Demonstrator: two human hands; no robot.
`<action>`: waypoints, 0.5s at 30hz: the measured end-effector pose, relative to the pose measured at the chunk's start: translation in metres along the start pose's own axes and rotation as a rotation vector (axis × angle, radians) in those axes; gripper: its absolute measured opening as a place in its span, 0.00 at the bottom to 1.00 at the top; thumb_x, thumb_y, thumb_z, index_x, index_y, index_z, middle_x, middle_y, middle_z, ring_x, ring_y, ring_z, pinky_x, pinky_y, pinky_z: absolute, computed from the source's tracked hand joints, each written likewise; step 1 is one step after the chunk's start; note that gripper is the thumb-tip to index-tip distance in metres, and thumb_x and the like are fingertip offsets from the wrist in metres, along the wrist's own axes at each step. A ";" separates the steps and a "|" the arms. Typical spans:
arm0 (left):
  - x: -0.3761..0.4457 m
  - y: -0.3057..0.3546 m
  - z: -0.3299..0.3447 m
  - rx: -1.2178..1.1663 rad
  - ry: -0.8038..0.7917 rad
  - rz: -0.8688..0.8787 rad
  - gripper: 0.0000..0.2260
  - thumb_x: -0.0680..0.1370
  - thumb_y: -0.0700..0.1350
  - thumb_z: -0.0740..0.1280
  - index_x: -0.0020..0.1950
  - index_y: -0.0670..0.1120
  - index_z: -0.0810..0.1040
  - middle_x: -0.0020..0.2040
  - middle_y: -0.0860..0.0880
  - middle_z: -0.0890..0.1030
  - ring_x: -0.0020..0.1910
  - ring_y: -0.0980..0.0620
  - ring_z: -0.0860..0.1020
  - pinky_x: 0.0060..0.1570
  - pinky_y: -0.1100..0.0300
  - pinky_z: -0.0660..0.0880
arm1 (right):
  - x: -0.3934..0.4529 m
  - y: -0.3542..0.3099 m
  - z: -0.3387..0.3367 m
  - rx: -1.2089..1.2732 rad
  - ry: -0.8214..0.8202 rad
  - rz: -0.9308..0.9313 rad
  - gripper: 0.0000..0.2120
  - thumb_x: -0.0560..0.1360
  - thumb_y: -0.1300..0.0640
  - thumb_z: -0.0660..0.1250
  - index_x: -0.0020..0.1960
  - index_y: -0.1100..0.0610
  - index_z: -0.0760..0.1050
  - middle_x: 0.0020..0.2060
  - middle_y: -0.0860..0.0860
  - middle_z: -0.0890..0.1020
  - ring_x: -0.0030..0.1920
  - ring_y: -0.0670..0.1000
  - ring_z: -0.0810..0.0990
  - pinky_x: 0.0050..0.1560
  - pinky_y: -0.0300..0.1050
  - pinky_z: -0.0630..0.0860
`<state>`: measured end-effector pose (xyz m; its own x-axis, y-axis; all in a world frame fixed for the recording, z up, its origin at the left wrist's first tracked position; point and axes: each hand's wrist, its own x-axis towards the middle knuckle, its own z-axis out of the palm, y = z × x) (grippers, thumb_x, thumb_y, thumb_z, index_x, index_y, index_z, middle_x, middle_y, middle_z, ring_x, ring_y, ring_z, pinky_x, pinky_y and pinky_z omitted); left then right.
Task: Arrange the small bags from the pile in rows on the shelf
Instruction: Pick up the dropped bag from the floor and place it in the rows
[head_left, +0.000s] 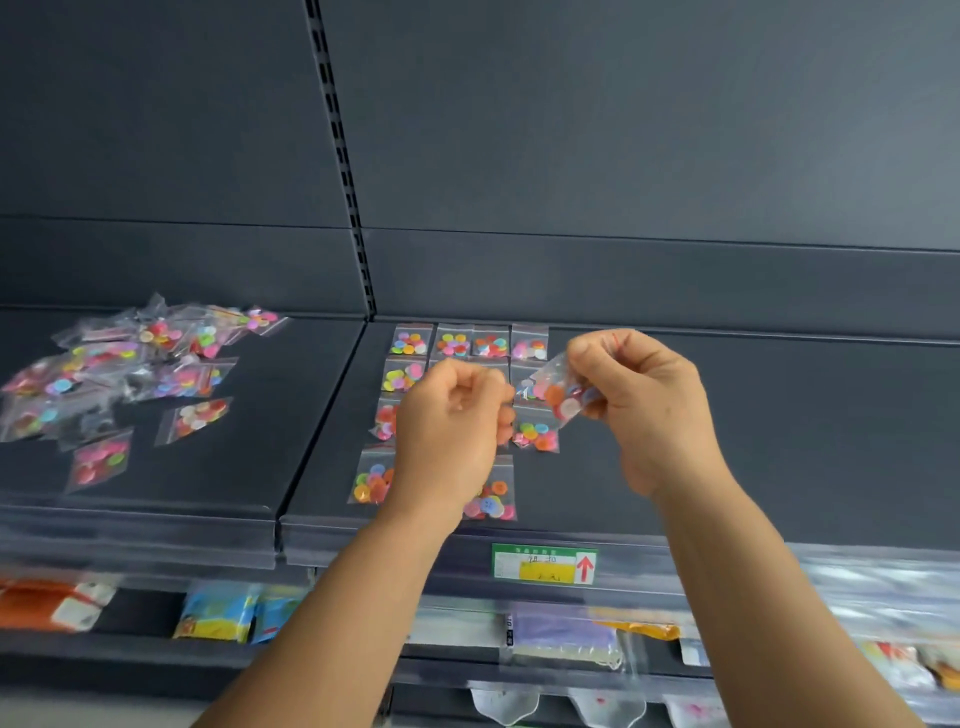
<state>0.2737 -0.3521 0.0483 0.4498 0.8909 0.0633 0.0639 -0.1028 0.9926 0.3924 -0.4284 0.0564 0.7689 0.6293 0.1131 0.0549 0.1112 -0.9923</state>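
Holding one bag (563, 395) pinched in the right hand (644, 410) above the rows (467, 345) on the shelf (727, 441), the person looks mid-placement. The left hand (449, 431) hangs curled, apparently empty. Next it needs laying flat beside the last bag; the pile (119, 374) waits left.

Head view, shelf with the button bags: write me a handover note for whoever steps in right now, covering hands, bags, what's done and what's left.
Right hand pinches one small clear plastic bag of coloured buttons, raised above the rows.
Left hand is curled beside it, over the rows; whether it grips anything cannot be told.
Done: bags laid flat in rows on the right panel of the dark grey shelf, several hidden under the hands.
Left: place the held bag, then move over the loose pile of bags on the left panel.
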 end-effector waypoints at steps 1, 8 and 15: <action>0.002 0.001 -0.001 -0.005 -0.030 -0.006 0.05 0.78 0.43 0.64 0.44 0.46 0.78 0.39 0.49 0.83 0.38 0.53 0.81 0.46 0.48 0.80 | 0.002 -0.001 -0.001 -0.011 -0.009 0.009 0.08 0.74 0.60 0.69 0.36 0.57 0.77 0.30 0.53 0.78 0.32 0.52 0.77 0.30 0.36 0.73; 0.013 0.001 0.003 0.226 -0.219 0.154 0.03 0.75 0.47 0.68 0.44 0.50 0.80 0.39 0.54 0.83 0.38 0.58 0.81 0.43 0.58 0.80 | 0.009 -0.003 0.004 -0.121 -0.141 0.047 0.03 0.72 0.61 0.71 0.41 0.60 0.79 0.31 0.55 0.81 0.31 0.51 0.79 0.38 0.45 0.80; 0.008 -0.009 0.005 0.101 -0.233 -0.029 0.03 0.75 0.43 0.68 0.41 0.46 0.79 0.33 0.51 0.82 0.32 0.58 0.79 0.36 0.63 0.78 | 0.002 0.013 -0.007 0.026 -0.145 0.289 0.06 0.75 0.59 0.68 0.44 0.62 0.80 0.36 0.56 0.84 0.34 0.52 0.82 0.37 0.41 0.80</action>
<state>0.2815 -0.3459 0.0393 0.6393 0.7690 -0.0022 0.1633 -0.1329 0.9776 0.3989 -0.4313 0.0432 0.6513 0.7407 -0.1653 -0.1700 -0.0698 -0.9830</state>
